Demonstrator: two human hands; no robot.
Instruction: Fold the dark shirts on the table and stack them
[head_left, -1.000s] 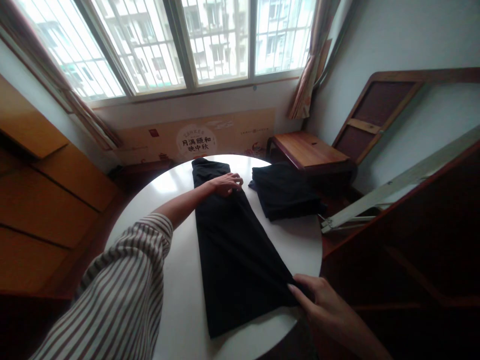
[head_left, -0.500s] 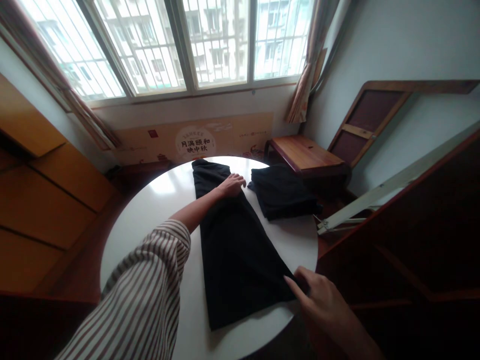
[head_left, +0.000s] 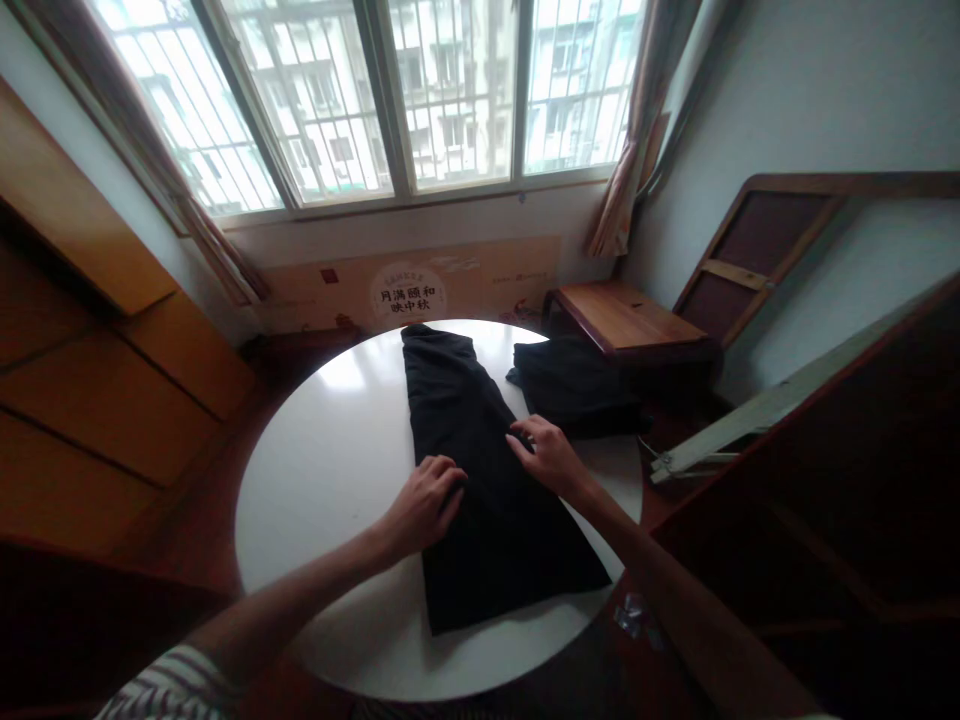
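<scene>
A pair of black trousers (head_left: 502, 560), folded lengthwise, lies flat on the round white table (head_left: 315, 480), its narrow end toward the window and its wide end near me. My left hand (head_left: 431, 500) is at the left edge, about midway along, fingers curled inward against the black cloth. Across from it, my right hand (head_left: 547, 450) has thumb and fingers closed at the right edge. How much cloth each hand grips is hidden by the fingers. Beyond my right hand sits a folded black garment (head_left: 581, 385) at the table's right rim.
A low wooden stool or side table (head_left: 630, 320) stands behind the table, beneath the window (head_left: 457, 100). Orange-brown cabinets (head_left: 97, 400) line the left side. At right are a pale slanted bar (head_left: 742, 430) and a dark wooden panel (head_left: 847, 520). A printed banner (head_left: 480, 275) hangs below the window.
My left hand has come back toward me from the far part of the trousers. My right hand has left the near right corner and moved up the right edge. The view has shifted slightly.
</scene>
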